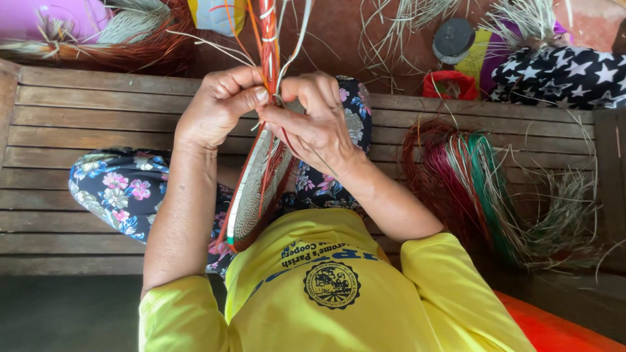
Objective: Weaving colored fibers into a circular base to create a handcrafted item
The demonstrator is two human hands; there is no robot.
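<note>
Upper ends of the strands (pixel 268 32) run out of frame; the contact point is masked by fingers. Left hand (pixel 218 107) and right hand (pixel 316 127) each pinch strands above the woven disc (pixel 254 195), which stands edge-on over the lap, pale with red-orange rim.

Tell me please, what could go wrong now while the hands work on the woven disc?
1. Both hands, left hand and right hand, pinch the same spot on the rim of the woven disc; a slip could loosen the last stitch.
2. Loose strands stick up near the face and might poke or tangle.
3. The disc stands on edge, resting on the lap, so it may twist or slide down.
</note>
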